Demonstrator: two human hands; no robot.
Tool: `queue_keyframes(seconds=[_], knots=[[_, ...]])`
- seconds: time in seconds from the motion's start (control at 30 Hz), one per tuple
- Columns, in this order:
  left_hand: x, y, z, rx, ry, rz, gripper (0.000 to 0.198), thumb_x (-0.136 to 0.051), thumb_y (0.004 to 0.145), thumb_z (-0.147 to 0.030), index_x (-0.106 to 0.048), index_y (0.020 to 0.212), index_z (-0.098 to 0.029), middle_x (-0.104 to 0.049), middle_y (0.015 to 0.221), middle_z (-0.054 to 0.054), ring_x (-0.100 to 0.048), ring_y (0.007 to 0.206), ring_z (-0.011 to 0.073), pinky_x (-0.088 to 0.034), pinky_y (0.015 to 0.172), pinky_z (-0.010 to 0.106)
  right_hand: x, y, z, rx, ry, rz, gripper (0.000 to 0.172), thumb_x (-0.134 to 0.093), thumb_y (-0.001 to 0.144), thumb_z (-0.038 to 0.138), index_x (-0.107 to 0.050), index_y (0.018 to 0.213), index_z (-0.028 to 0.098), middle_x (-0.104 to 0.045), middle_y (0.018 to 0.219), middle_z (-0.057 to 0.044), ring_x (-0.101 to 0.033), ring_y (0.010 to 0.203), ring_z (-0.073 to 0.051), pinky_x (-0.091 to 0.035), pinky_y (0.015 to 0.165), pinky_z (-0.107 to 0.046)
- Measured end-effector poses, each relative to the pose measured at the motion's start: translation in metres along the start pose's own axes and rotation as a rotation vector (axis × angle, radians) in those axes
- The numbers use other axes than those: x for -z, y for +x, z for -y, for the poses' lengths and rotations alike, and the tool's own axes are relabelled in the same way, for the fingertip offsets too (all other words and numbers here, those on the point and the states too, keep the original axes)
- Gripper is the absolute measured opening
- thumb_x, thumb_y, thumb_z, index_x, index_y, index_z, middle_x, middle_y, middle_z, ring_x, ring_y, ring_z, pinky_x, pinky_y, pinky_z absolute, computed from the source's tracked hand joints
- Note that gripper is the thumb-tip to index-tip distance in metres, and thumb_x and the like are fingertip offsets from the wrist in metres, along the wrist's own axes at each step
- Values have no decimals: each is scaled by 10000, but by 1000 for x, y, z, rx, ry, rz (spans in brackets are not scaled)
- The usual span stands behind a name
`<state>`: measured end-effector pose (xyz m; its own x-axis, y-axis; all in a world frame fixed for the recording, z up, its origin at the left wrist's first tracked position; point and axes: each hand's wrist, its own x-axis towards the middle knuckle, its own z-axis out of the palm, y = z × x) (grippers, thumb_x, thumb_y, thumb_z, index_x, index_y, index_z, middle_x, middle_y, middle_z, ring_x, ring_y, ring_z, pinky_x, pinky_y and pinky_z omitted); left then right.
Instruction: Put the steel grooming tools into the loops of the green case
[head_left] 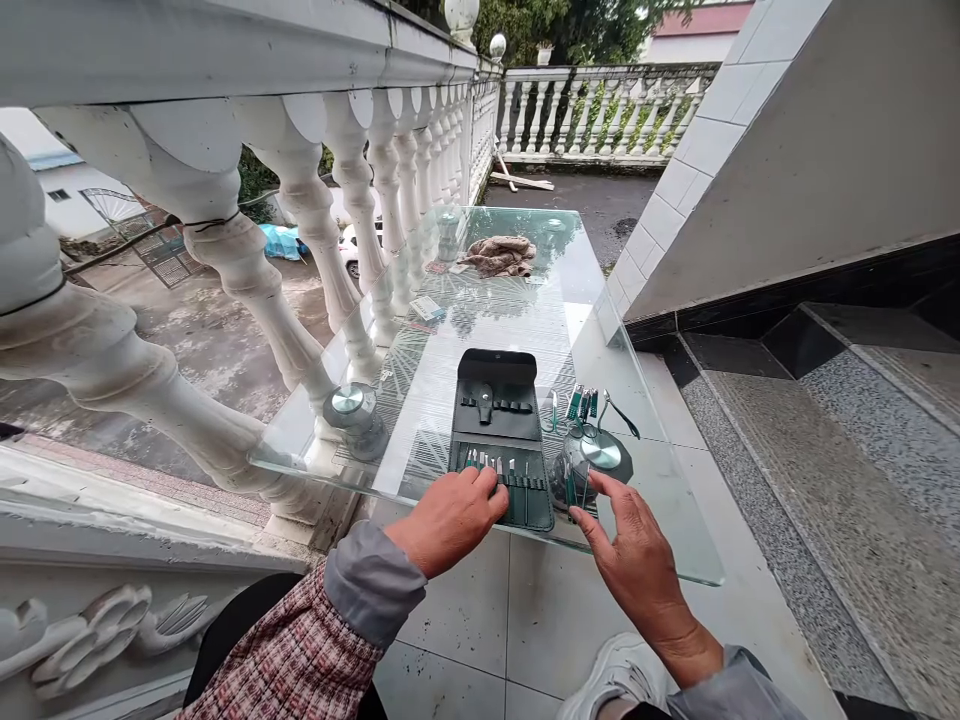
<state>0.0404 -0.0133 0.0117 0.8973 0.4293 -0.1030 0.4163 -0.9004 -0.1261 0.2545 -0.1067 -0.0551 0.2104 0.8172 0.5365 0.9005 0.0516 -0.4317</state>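
Observation:
A black tool case [496, 420] lies open on the glass table [465, 320], with several small metal tools held in loops along its lower half. My left hand [448, 518] rests on the case's lower left part, fingers curled over the tool row. My right hand [637, 555] is beside the case's right edge, thumb and forefinger pinched on a thin green-handled tool [576, 490]. More green-handled tools and scissors [585, 408] lie loose on the glass to the right of the case.
A white balustrade [300, 220] runs along the left of the table. A crumpled brown cloth [501, 255] and a small card [427, 308] lie farther back on the glass. A tiled stair wall [750, 160] rises at right. Round metal table fittings [348, 402] show under the glass.

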Motion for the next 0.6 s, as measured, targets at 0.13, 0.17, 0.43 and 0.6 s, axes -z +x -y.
queue_keyframes(seconds=[0.13, 0.17, 0.43, 0.6], knots=[[2, 0, 0, 19, -16, 31, 236, -462, 836, -76, -442, 1055, -162, -515, 977, 75, -504, 781, 192, -457, 596, 290, -1, 0, -1, 37, 4, 34, 360, -438, 895, 303, -448, 1237, 191, -594, 1117, -103, -555, 1041, -226, -486, 858, -413], [3, 0, -1, 22, -20, 37, 231, -459, 842, -78, -442, 1057, -163, -516, 981, 76, -505, 788, 191, -459, 605, 290, -2, 0, 1, 67, 14, 24, 358, -434, 897, 285, -446, 1243, 194, -591, 1129, -102, -551, 1058, -223, -483, 872, -414], [4, -1, -1, -1, -6, 4, 185, -452, 861, -103, -446, 1039, -153, -512, 959, 73, -511, 773, 202, -469, 586, 309, -11, -3, 39, 480, -61, 44, 345, -515, 857, 179, -536, 1199, 142, -621, 1144, -123, -509, 1150, -243, -429, 968, -449], [2, -1, 0, -7, -4, -6, 168, -436, 872, -115, -448, 1035, -153, -516, 958, 74, -507, 767, 198, -466, 577, 300, -21, -9, 41, 580, -131, 13, 330, -498, 842, 82, -580, 1160, 113, -639, 1137, -129, -517, 1154, -246, -459, 947, -445]])
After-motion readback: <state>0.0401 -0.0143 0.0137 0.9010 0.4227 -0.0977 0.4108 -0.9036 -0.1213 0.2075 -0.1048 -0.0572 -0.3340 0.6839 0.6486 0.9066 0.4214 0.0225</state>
